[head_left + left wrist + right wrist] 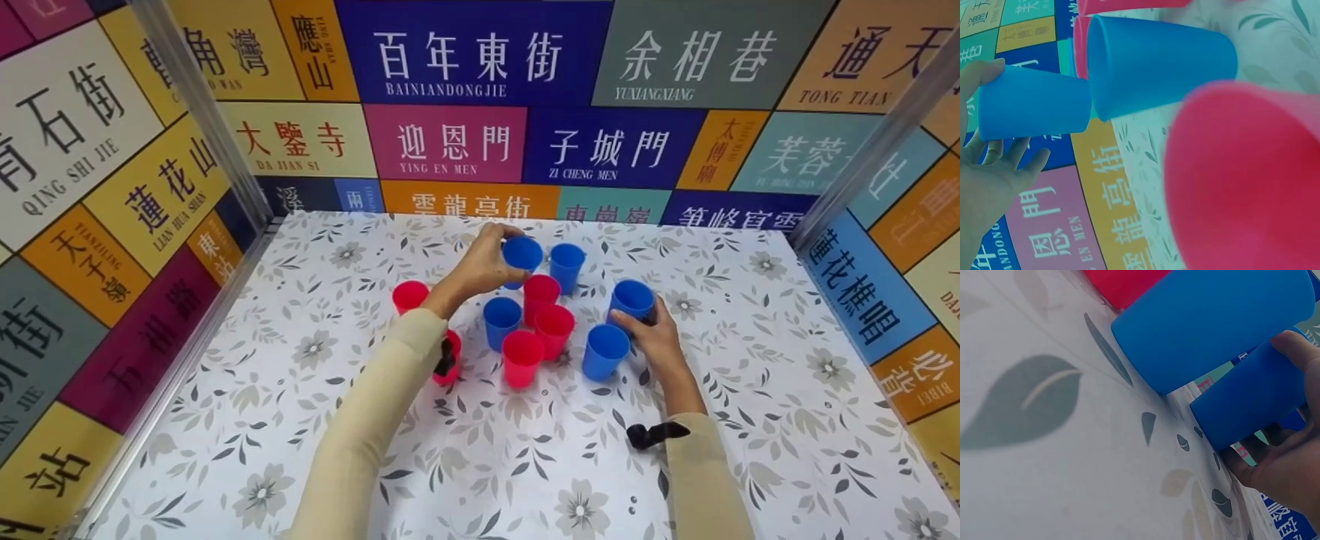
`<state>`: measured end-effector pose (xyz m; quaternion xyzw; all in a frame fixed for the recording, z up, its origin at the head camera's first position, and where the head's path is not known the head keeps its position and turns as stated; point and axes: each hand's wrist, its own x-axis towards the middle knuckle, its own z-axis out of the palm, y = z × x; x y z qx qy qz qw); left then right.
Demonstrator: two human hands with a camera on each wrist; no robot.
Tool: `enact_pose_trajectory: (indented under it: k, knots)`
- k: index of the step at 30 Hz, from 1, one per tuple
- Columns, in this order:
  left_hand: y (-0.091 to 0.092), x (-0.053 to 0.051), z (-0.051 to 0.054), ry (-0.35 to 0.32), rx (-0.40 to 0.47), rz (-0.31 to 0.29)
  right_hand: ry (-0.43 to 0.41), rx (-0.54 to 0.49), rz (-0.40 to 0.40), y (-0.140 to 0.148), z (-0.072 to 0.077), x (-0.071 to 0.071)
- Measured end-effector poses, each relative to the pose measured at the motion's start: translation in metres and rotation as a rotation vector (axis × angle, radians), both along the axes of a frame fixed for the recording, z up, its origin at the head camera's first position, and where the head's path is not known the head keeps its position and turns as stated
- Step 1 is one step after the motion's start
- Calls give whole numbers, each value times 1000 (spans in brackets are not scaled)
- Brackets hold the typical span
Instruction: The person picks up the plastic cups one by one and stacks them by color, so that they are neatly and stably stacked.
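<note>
My left hand [484, 264] holds a blue cup [523, 259] by its rim, thumb on one side and fingers on the other; in the left wrist view this cup [1036, 104] is held near its wide end. On the right, my right hand [657, 334] grips another blue cup [631, 300], with the thumb at its near side; the right wrist view shows that cup [1252, 394] between thumb and fingers. Just in front of it stands a blue cup [606, 354]. Red cups [523, 361] and a blue cup [502, 324] stand close together between the hands.
Behind the group stands a blue cup [567, 267]. Two red cups are at the left, one [410, 297] beyond the left forearm and one [452, 360] partly hidden by the left sleeve. Printed walls [450, 142] border the flower-patterned table [517, 465].
</note>
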<state>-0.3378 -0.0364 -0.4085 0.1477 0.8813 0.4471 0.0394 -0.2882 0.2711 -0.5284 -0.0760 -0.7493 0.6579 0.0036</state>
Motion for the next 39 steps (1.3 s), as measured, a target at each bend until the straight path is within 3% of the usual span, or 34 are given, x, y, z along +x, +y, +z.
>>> enact_pose_trajectory:
  k: [5,13,19,26,39]
  knots:
    - [4,-2,11,-5,-5,3,6,-7,4,-2,0,-1]
    - [13,-2,26,3,84,11,-9,-4,3,-1,0,0]
    - [31,0,27,44,97,-46,-3,-9,8,0,-2,1]
    - [53,3,27,39,201,-30,11,13,15,1,-2,1]
    - [91,10,28,22,161,-77,-23,11,12,2,3,2]
